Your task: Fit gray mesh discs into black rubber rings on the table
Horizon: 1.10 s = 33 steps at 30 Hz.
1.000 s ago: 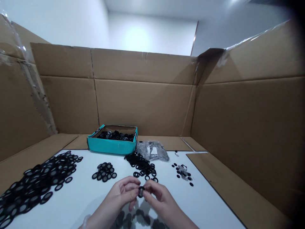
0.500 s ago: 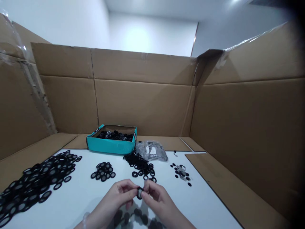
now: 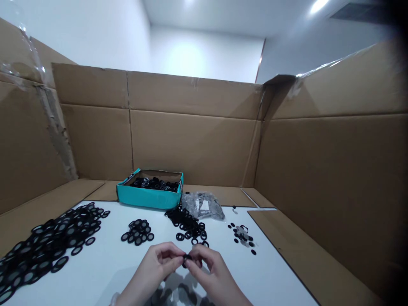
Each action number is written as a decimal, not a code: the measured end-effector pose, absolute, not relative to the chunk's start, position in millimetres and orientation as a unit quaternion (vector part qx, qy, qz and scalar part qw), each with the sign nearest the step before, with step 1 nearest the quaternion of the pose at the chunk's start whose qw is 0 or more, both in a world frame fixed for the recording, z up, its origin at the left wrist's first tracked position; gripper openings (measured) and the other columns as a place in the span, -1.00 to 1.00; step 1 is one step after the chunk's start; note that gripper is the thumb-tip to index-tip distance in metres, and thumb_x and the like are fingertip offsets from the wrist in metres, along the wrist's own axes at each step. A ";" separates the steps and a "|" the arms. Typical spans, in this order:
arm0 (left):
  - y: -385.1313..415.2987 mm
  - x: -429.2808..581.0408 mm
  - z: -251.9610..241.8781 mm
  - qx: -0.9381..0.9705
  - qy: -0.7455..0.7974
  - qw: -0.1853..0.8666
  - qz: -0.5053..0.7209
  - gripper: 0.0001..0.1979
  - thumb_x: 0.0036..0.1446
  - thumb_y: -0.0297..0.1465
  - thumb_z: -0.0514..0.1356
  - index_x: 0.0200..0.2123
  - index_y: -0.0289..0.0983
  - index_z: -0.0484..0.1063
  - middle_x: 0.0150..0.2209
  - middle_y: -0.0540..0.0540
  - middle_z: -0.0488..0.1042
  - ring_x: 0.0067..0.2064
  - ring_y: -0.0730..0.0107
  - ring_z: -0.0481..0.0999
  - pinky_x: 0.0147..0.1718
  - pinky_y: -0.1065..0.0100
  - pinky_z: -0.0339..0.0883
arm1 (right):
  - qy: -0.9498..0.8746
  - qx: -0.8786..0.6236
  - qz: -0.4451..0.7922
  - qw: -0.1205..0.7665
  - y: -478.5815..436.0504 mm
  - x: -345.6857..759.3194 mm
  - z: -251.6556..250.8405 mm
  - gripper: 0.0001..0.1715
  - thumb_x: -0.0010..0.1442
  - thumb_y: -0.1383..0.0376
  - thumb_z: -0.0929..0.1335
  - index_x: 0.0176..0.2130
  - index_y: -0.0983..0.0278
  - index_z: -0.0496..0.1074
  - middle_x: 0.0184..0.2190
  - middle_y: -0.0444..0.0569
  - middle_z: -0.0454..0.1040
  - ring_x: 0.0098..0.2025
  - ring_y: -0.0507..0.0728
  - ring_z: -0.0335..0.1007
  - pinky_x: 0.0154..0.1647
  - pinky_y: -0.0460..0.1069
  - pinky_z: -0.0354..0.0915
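Observation:
Between my two hands, above the white tabletop (image 3: 108, 259), is a small black ring (image 3: 186, 257). My left hand (image 3: 164, 261) pinches its left side between thumb and fingers. My right hand (image 3: 205, 263) closes on its right side, and the thumb covers part of it, so its centre is hidden. Just beyond the hands lies a heap of loose black rings (image 3: 189, 228). A small pile of black rings with grey centres (image 3: 137, 232) sits to the left. Below my hands are blurred dark and grey discs (image 3: 181, 293), partly covered by my wrists.
A teal box (image 3: 148, 199) of black rings stands at the back beside a clear plastic bag (image 3: 203, 206) of grey pieces. A large spread of ringed discs (image 3: 54, 242) covers the left. Small black discs (image 3: 244, 234) lie at right. Cardboard walls (image 3: 191, 148) enclose the table.
The view has tilted up slightly. My right thumb and fingers have shifted left over the ring, which shows less of its face than before. The piles look the same.

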<state>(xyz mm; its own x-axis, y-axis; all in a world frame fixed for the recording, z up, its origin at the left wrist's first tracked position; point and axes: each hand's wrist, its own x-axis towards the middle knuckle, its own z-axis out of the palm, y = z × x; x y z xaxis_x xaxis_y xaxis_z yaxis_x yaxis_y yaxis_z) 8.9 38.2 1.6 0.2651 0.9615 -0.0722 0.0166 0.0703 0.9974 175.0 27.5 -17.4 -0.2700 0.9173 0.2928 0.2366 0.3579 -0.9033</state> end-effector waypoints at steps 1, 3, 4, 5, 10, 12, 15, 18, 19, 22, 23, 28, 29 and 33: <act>37.5 8.7 2.1 0.555 0.448 0.573 0.404 -0.71 -0.25 -0.24 0.34 -0.51 -0.35 0.44 -0.61 0.02 0.39 -0.56 0.51 0.26 -0.56 0.47 0.10 | -0.703 -0.414 0.379 0.437 27.4 175.1 -18.5 -0.82 0.09 0.33 0.31 -0.51 0.30 0.26 -0.55 -0.16 0.21 -0.44 0.04 0.13 -0.38 -0.08 0.10; 35.1 8.6 3.8 0.580 0.453 0.546 0.401 -0.77 -0.21 -0.29 0.31 -0.53 -0.35 0.45 -0.55 -0.04 0.44 -0.47 0.41 0.36 -0.45 0.43 0.19 | -0.710 -0.416 0.366 0.434 27.5 175.1 -20.8 -0.83 0.09 0.33 0.31 -0.51 0.30 0.27 -0.54 -0.15 0.24 -0.42 0.05 0.16 -0.37 -0.08 0.10; 33.6 8.7 5.0 0.596 0.457 0.523 0.403 -0.80 -0.17 -0.31 0.29 -0.53 -0.34 0.45 -0.51 -0.06 0.47 -0.41 0.36 0.39 -0.40 0.41 0.22 | -0.709 -0.419 0.366 0.434 27.6 175.0 -21.8 -0.83 0.09 0.32 0.31 -0.51 0.30 0.27 -0.54 -0.14 0.25 -0.42 0.05 0.17 -0.36 -0.08 0.11; 32.1 9.0 6.4 0.612 0.461 0.497 0.407 -0.83 -0.12 -0.32 0.26 -0.51 -0.33 0.46 -0.48 -0.08 0.48 -0.37 0.33 0.41 -0.35 0.39 0.24 | -0.705 -0.420 0.373 0.433 28.0 174.8 -22.5 -0.82 0.10 0.31 0.31 -0.51 0.30 0.27 -0.54 -0.14 0.26 -0.43 0.05 0.18 -0.36 -0.08 0.11; 28.6 10.5 11.7 0.645 0.441 0.497 0.377 -0.79 -0.01 -0.31 0.17 -0.33 -0.32 0.47 -0.39 -0.10 0.49 -0.47 0.40 0.38 -0.45 0.40 0.27 | -0.671 -0.412 0.436 0.436 30.2 173.8 -23.9 -0.77 0.12 0.28 0.30 -0.53 0.29 0.25 -0.58 -0.15 0.30 -0.45 0.05 0.21 -0.38 -0.08 0.13; 28.4 10.6 10.9 0.643 0.431 0.516 0.367 -0.80 -0.02 -0.34 0.17 -0.33 -0.32 0.46 -0.40 -0.09 0.48 -0.49 0.42 0.37 -0.49 0.42 0.26 | -0.673 -0.404 0.443 0.433 29.9 174.0 -24.0 -0.77 0.12 0.29 0.30 -0.53 0.29 0.24 -0.59 -0.17 0.29 -0.47 0.03 0.21 -0.40 -0.10 0.12; 26.6 9.5 8.9 0.654 0.439 0.485 0.379 -0.88 -0.02 -0.42 0.16 -0.37 -0.31 0.45 -0.40 -0.07 0.48 -0.39 0.38 0.39 -0.40 0.42 0.26 | -0.694 -0.398 0.430 0.418 26.8 174.7 -22.2 -0.77 0.11 0.30 0.31 -0.53 0.29 0.23 -0.58 -0.18 0.27 -0.47 0.02 0.17 -0.41 -0.10 0.10; 23.5 7.7 9.5 0.676 0.441 0.454 0.376 -0.90 0.01 -0.46 0.12 -0.37 -0.28 0.43 -0.37 -0.05 0.47 -0.33 0.36 0.39 -0.30 0.40 0.25 | -0.716 -0.398 0.404 0.408 22.4 174.7 -18.0 -0.75 0.15 0.26 0.30 -0.52 0.28 0.21 -0.56 -0.18 0.24 -0.45 0.02 0.14 -0.39 -0.10 0.09; 22.6 7.3 10.5 0.683 0.441 0.448 0.371 -0.90 0.02 -0.46 0.11 -0.36 -0.28 0.42 -0.36 -0.04 0.47 -0.33 0.36 0.39 -0.30 0.40 0.24 | -0.718 -0.398 0.401 0.406 21.2 174.5 -16.7 -0.74 0.16 0.25 0.29 -0.51 0.28 0.21 -0.56 -0.18 0.24 -0.45 0.02 0.13 -0.39 -0.10 0.09; 20.8 7.7 14.3 0.699 0.440 0.425 0.370 -0.88 0.05 -0.45 0.08 -0.36 -0.26 0.41 -0.36 -0.03 0.45 -0.33 0.37 0.38 -0.30 0.40 0.23 | -0.711 -0.404 0.406 0.408 19.6 173.6 -15.3 -0.70 0.19 0.20 0.26 -0.51 0.28 0.18 -0.56 -0.18 0.20 -0.45 0.03 0.13 -0.40 -0.10 0.08; 20.9 8.2 15.2 0.702 0.440 0.416 0.376 -0.88 0.06 -0.45 0.08 -0.37 -0.26 0.41 -0.36 -0.03 0.45 -0.32 0.36 0.37 -0.30 0.39 0.23 | -0.705 -0.408 0.409 0.411 19.8 173.4 -15.9 -0.68 0.19 0.18 0.26 -0.52 0.28 0.17 -0.56 -0.18 0.19 -0.45 0.03 0.12 -0.40 -0.10 0.08; 28.9 10.0 10.4 0.652 0.451 0.447 0.414 -0.85 0.01 -0.37 0.15 -0.33 -0.29 0.44 -0.37 -0.06 0.46 -0.34 0.35 0.38 -0.34 0.39 0.21 | -0.662 -0.403 0.460 0.433 25.4 173.0 -22.9 -0.61 0.17 0.07 0.27 -0.52 0.29 0.20 -0.58 -0.18 0.17 -0.48 0.02 0.10 -0.43 -0.09 0.08; 31.6 9.7 7.9 0.626 0.454 0.475 0.420 -0.81 -0.01 -0.34 0.17 -0.30 -0.30 0.43 -0.38 -0.07 0.45 -0.37 0.36 0.37 -0.38 0.39 0.21 | -0.652 -0.393 0.480 0.435 26.5 172.8 -23.7 -0.62 0.15 0.05 0.28 -0.48 0.30 0.23 -0.56 -0.17 0.19 -0.47 0.02 0.11 -0.43 -0.09 0.08; 37.5 8.5 3.5 0.534 0.454 0.567 0.433 -0.68 -0.10 -0.24 0.25 -0.29 -0.34 0.42 -0.47 -0.01 0.39 -0.50 0.45 0.29 -0.47 0.41 0.16 | -0.653 -0.375 0.499 0.430 28.2 171.0 -22.9 -0.65 0.09 0.06 0.34 -0.36 0.31 0.33 -0.47 -0.12 0.29 -0.41 0.05 0.17 -0.38 -0.08 0.11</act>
